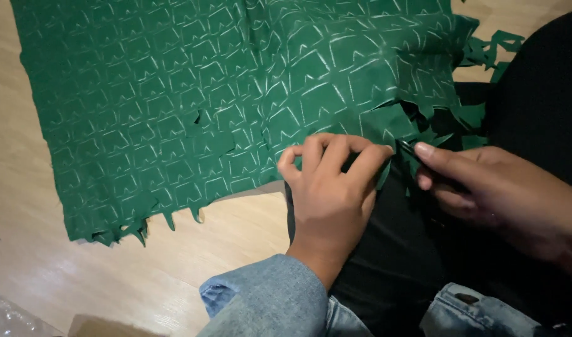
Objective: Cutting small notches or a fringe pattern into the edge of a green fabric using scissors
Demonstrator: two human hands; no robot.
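Observation:
A large green cloth point(192, 100) marked with white chalk shapes lies spread on a light wooden floor point(61, 274). Its near edge is ragged with cut notches. My left hand point(329, 187) pinches the cloth's near edge, fingers curled over it. My right hand point(492, 187) grips a dark tool, probably scissors point(409, 150), its tip touching the cloth just right of my left fingertips. Most of the tool is hidden inside my hand.
Small green offcuts point(485, 53) lie at the right edge on dark fabric covering my lap point(398, 249). Blue denim sleeves point(267, 299) show at the bottom. Crinkled clear plastic point(5, 321) sits at the bottom left corner.

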